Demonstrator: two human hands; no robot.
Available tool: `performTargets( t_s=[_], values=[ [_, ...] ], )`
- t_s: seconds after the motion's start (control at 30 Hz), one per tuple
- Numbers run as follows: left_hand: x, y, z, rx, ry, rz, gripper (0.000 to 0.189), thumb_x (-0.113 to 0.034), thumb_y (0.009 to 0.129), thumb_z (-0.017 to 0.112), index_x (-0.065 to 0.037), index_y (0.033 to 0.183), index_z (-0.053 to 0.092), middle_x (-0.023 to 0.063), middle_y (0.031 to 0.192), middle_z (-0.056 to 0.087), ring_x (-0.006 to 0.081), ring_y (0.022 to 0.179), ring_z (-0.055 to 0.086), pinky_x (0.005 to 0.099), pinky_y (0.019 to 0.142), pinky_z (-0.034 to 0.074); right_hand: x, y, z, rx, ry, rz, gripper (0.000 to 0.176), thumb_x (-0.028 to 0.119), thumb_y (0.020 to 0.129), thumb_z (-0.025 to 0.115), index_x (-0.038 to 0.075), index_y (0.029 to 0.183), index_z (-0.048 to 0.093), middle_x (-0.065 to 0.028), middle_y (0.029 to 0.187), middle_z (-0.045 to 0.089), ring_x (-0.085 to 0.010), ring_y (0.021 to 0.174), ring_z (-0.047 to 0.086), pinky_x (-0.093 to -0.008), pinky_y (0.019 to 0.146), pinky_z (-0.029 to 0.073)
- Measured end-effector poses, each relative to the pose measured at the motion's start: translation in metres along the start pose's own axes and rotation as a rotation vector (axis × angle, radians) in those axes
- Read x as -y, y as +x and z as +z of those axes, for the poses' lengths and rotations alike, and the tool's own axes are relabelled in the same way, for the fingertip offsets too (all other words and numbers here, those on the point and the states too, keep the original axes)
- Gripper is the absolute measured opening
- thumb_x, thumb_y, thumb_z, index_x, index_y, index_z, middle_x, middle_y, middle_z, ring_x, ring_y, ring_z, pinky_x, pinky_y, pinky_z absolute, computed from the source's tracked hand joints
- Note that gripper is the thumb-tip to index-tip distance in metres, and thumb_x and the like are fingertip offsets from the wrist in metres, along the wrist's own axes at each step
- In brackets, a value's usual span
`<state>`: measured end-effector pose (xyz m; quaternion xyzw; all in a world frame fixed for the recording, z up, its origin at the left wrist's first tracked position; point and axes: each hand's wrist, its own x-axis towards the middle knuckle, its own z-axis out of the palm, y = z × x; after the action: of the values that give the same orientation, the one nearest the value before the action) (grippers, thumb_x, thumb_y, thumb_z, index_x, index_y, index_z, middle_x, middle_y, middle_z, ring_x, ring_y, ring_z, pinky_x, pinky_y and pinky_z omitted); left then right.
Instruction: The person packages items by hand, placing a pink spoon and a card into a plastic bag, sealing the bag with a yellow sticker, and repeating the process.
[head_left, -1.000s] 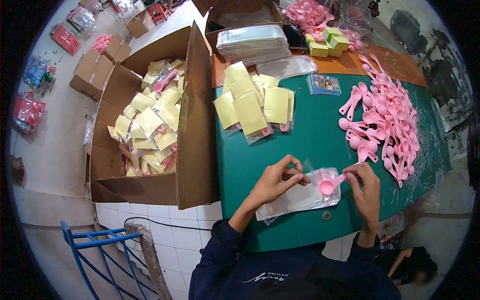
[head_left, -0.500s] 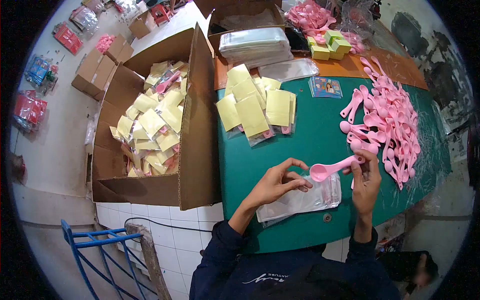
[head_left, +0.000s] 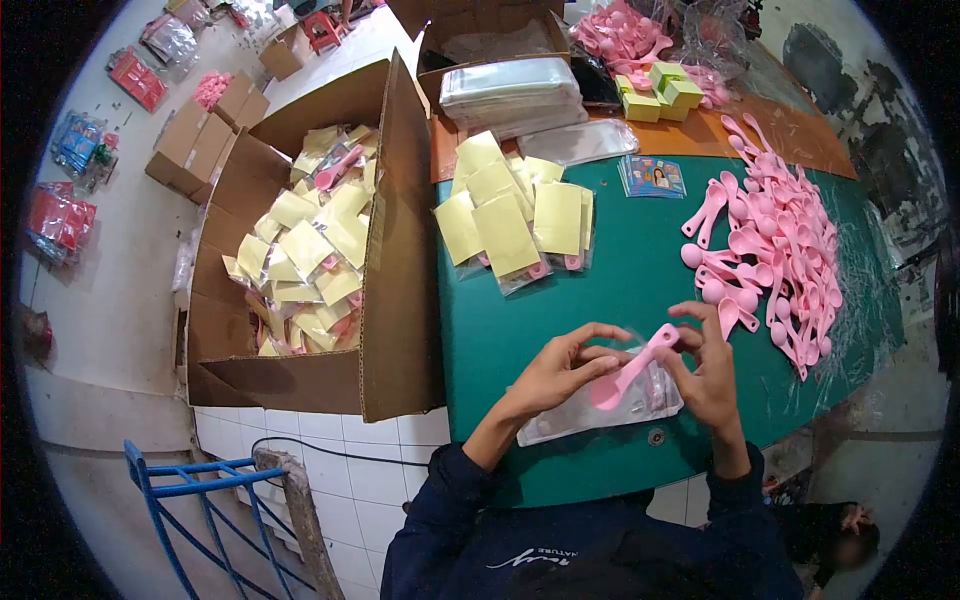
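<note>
A pink plastic spoon is tilted over the stack of clear plastic bags, its bowl low and to the left. My right hand pinches it near the holed end of its handle. Close by on the left, my left hand has its fingers curled on a thin clear bag, whose film shows faintly around the spoon. Whether the bowl is inside that bag or only behind it is hard to tell. A large heap of pink spoons lies to the right on the green table.
Filled packets with yellow cards lie beyond my left hand. A cardboard box of similar packets stands left of the table. Printed cards, yellow-green blocks and stacked plastic bags sit at the back. A blue metal frame is lower left.
My right hand has moved the spoon left and down, turning its bowl downward toward my left hand. A thin clear bag now shows at my left fingers.
</note>
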<state>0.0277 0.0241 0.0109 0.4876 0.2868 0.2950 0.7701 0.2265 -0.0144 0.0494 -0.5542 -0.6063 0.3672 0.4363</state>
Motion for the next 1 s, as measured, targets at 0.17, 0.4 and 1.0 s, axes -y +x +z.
performTargets(
  t_s=[0.17, 0.4, 1.0],
  values=[
    [-0.005, -0.005, -0.015, 0.079, 0.154, -0.092, 0.032, -0.023, 0.096, 0.045, 0.001, 0.116, 0.055, 0.0086, 0.103, 0.063, 0.0126, 0.096, 0.057, 0.0274, 0.084, 0.047, 0.002, 0.013, -0.009, 0.041, -0.042, -0.153, 0.033, 0.003, 0.078, 0.066, -0.001, 0.106, 0.048, -0.0129, 0.086, 0.063, -0.0159, 0.08, 0.064, -0.0271, 0.068, 0.05],
    [-0.021, -0.015, -0.015, -0.046, 0.045, 0.106, 0.033, -0.023, 0.097, 0.043, 0.003, 0.109, 0.059, 0.0082, 0.091, 0.065, 0.0122, 0.082, 0.061, 0.0261, 0.075, 0.05, 0.033, 0.054, -0.009, 0.534, -0.129, -0.513, 0.026, 0.03, 0.088, 0.056, 0.006, 0.095, 0.063, -0.0092, 0.1, 0.06, -0.0241, 0.101, 0.055, -0.0338, 0.083, 0.047],
    [-0.034, -0.021, -0.025, -0.166, -0.04, 0.114, 0.028, -0.018, 0.097, 0.041, 0.002, 0.112, 0.055, 0.0163, 0.103, 0.064, 0.0212, 0.096, 0.063, 0.0316, 0.084, 0.05, -0.152, 0.266, -0.077, -0.021, -0.67, -0.011, 0.037, 0.021, 0.058, 0.076, 0.0, 0.084, 0.059, -0.0166, 0.079, 0.062, -0.0306, 0.077, 0.06, -0.0386, 0.071, 0.047]
  ],
)
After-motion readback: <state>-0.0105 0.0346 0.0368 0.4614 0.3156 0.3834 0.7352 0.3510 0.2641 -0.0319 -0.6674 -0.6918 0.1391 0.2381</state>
